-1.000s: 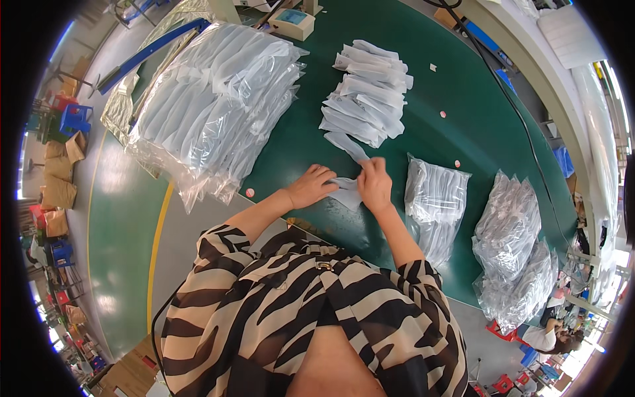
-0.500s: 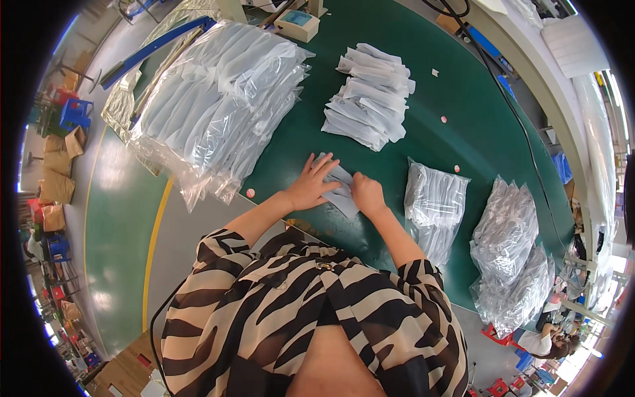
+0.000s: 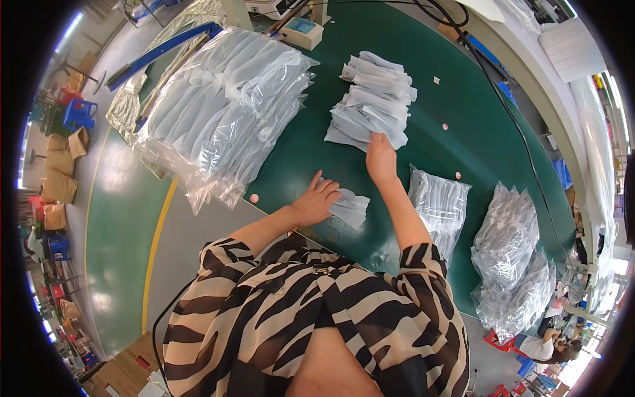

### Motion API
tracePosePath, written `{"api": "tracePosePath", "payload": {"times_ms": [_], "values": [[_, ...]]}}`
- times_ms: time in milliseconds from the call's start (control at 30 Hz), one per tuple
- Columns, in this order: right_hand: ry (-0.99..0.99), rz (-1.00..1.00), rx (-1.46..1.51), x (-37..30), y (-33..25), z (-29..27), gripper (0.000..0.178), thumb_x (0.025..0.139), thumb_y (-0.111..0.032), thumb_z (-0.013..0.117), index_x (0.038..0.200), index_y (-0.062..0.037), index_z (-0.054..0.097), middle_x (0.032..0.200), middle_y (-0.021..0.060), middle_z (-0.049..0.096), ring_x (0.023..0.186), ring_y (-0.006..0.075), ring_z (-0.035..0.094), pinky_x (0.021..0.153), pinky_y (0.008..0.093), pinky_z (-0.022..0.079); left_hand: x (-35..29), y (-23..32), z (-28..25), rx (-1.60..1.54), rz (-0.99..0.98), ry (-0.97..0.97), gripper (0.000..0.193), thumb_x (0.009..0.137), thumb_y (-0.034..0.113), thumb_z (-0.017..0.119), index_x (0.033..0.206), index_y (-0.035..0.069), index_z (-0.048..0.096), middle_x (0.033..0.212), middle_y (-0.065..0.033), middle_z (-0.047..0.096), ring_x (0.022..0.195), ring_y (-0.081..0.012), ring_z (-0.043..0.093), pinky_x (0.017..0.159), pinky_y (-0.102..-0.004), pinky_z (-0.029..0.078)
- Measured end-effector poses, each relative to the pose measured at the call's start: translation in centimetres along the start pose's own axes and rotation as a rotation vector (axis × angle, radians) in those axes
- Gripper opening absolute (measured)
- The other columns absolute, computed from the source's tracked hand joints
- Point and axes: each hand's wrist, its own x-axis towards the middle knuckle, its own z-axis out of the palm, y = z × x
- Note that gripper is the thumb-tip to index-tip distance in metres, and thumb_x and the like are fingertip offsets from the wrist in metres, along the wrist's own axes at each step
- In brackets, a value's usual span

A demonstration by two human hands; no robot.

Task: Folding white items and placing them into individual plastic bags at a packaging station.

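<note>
My left hand (image 3: pixel 316 202) lies on the green table with its fingers stretched over a small, translucent white packet (image 3: pixel 351 209). Part of that packet is covered by the fingers. Farther off, my right hand (image 3: pixel 381 161) is closed at the near end of an overlapping row of white packets (image 3: pixel 377 89). Its fingertips pinch the edge of the nearest packet there; what is inside the packets is too cloudy to make out.
A big clear bag (image 3: pixel 218 109) full of similar packets fills the table's left side. Right of my right forearm lies a smaller filled bag (image 3: pixel 438 205), then two crumpled bags (image 3: pixel 506 231). A small device (image 3: pixel 302 32) stands at the back; a black cable (image 3: pixel 506 99) crosses the right side.
My right hand has left the packet under my left hand and moved away to the near end of the row. The left hand has shifted slightly nearer, still on its packet.
</note>
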Motion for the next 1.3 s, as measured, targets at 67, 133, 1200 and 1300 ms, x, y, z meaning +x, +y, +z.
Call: {"api": "tracePosePath", "payload": {"times_ms": [67, 133, 1200, 1300], "values": [[0.067, 0.023, 0.198, -0.5, -0.7, -2.2, 0.019, 0.083, -0.001, 0.063, 0.101, 0.0022, 0.058, 0.096, 0.0217, 0.061, 0.080, 0.0405, 0.064, 0.066, 0.0451, 0.052, -0.6, 0.7, -0.2, -0.012, -0.043, 0.004, 0.080, 0.065, 0.019, 0.080, 0.135, 0.002, 0.046, 0.128, -0.0173, 0.046, 0.126, -0.0321, 0.042, 0.116, -0.0596, 0.020], [0.101, 0.037, 0.292, -2.1, -1.3, -3.5, 0.015, 0.084, -0.002, 0.063, 0.098, 0.0028, 0.058, 0.093, 0.0224, 0.062, 0.079, 0.0409, 0.063, 0.065, 0.0450, 0.051, -0.7, 0.6, -0.3, -0.018, -0.042, -0.009, 0.083, 0.065, 0.019, 0.080, 0.137, 0.003, 0.043, 0.129, -0.0172, 0.045, 0.127, -0.0327, 0.041, 0.116, -0.0596, 0.019], [-0.032, 0.004, 0.244, -2.6, -0.5, -1.2, 0.012, 0.084, -0.001, 0.058, 0.095, 0.0005, 0.064, 0.102, 0.0181, 0.064, 0.085, 0.0347, 0.065, 0.071, 0.0409, 0.053, -1.9, 0.6, -0.4, -0.115, -0.076, -0.048, 0.094, 0.061, 0.031, 0.088, 0.139, 0.005, 0.042, 0.134, -0.0211, 0.038, 0.130, -0.0407, 0.035, 0.116, -0.0591, 0.021], [-0.145, 0.183, 0.488, -5.7, -1.0, -1.8, 0.009, 0.085, -0.003, 0.059, 0.090, 0.0012, 0.064, 0.088, 0.0179, 0.066, 0.078, 0.0336, 0.065, 0.068, 0.0393, 0.052, -2.7, 0.9, 0.1, -0.162, -0.082, -0.051, 0.094, 0.060, 0.032, 0.089, 0.138, 0.005, 0.044, 0.138, -0.0212, 0.036, 0.134, -0.0419, 0.032, 0.116, -0.0602, 0.020]]}}
